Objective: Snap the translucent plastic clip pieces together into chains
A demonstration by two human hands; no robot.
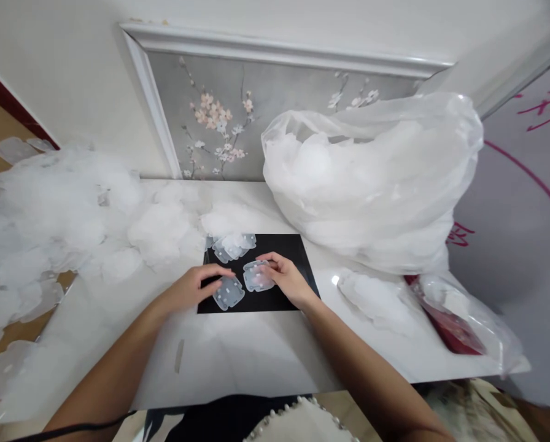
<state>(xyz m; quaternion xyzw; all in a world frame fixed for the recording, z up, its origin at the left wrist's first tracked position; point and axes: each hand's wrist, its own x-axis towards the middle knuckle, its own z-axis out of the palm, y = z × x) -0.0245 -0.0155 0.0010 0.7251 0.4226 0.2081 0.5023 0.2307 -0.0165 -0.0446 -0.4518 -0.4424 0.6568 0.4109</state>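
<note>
On the black mat (275, 302) two clear, frosted plastic pieces with small white dots lie side by side in front of me. My right hand (288, 279) pinches the right-hand plastic piece (256, 276) at its right edge, between thumb and fingers. Over the upper left edge of the other plastic piece (229, 294) is my left hand (196, 287), its thumb and fingers apart. Whether its fingertips touch that piece I cannot tell. Several similar pieces (229, 247) overlap at the mat's far left corner.
A large heap of translucent pieces (67, 202) covers the left of the white table (238, 350). At the back right stands a bulging clear plastic bag (367, 190) full of white pieces. More pieces (376, 301) and a red item under clear plastic (454, 325) lie to the right.
</note>
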